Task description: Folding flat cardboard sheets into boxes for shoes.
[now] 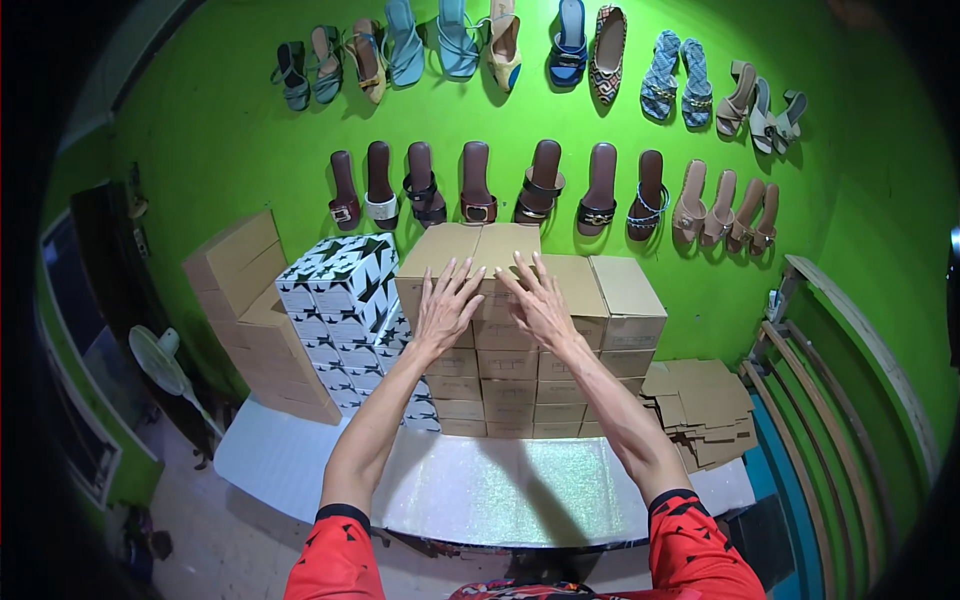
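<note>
Many brown boxes (508, 362) stand stacked at centre on the cloth-covered surface (440, 490), in front of the green wall (230, 150). Left grip (448, 305) released: fingers spread, palm toward the upper front of the stack. Right grip (543, 305) likewise loose and fanned out, just beside the left, nothing grasped. Fingertips reach the top boxes; whether they press or only hover, hard to tell from this angle. Left of stack: white boxes (345, 300) with black stars, then a taller-backed cardboard pile (250, 335). Right: flat cardboard pieces (700, 400), layered unevenly. Above, sandals (475, 170) hung in two rows. Pale fan (158, 358) at far left; slatted wooden rack (835, 430) at far right.
</note>
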Demonstrator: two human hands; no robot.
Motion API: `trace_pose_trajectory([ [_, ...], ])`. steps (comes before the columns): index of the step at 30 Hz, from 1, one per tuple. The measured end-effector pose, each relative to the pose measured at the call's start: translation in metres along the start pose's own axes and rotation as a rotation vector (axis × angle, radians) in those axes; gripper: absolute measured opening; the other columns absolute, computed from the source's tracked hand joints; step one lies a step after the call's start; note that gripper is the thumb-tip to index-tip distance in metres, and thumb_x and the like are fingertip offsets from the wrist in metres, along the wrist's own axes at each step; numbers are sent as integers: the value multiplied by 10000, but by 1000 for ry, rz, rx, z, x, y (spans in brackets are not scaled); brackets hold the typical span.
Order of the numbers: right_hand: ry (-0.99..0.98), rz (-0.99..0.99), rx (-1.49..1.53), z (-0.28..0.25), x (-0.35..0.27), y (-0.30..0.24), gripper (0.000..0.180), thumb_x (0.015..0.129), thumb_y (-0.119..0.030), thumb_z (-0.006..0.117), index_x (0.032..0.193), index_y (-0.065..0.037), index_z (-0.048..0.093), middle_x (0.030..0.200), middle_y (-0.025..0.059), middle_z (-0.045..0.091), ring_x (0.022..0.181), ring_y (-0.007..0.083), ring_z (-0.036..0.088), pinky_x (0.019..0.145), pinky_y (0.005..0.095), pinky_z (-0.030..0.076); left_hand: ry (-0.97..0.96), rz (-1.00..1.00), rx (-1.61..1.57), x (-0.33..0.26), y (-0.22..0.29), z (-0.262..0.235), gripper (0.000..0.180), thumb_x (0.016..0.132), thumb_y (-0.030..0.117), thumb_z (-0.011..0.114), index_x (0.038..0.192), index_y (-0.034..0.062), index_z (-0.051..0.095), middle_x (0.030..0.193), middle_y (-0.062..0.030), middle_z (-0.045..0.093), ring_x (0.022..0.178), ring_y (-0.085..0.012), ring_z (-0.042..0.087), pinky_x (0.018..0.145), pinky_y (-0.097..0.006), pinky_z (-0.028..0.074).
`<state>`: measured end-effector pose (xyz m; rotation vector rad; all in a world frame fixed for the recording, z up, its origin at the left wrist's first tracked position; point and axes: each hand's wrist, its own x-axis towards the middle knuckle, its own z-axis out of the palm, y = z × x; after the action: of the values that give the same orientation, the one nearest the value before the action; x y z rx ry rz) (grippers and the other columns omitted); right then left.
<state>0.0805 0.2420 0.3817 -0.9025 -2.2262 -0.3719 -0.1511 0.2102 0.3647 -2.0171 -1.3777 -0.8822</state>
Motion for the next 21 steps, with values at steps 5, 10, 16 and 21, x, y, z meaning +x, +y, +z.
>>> trace_pose_trajectory([
  [5,-31,-30,97,5,6,13,819,814,-68,777,1559,-228,477,1683,173,326,1533,486,290,1226,546,400,24,20,-39,4,-2,1,592,1001,196,628,1576,233,494,1591,-45,513,1499,-294,423,1265,-644,181],
  [10,-9,-35,103,8,3,12,813,785,-47,771,1530,-230,502,1652,177,368,1516,484,324,1169,530,465,27,10,-83,3,-4,-1,668,902,53,632,1544,204,525,1538,-42,562,1462,-283,463,1270,-632,180],
  [16,115,-35,0,1,-8,13,763,893,-333,758,1593,-247,464,1716,146,295,1580,447,239,1233,704,230,-5,1,-56,8,3,2,630,922,114,627,1541,164,522,1574,-120,501,1505,-339,401,1277,-596,180],
  [21,306,31,95,-17,-56,5,681,991,-459,673,1591,-208,473,1719,143,292,1589,419,232,1269,661,166,182,16,-76,-12,50,-3,616,1008,203,638,1590,118,455,1676,-180,368,1590,-363,268,1283,-612,119],
])
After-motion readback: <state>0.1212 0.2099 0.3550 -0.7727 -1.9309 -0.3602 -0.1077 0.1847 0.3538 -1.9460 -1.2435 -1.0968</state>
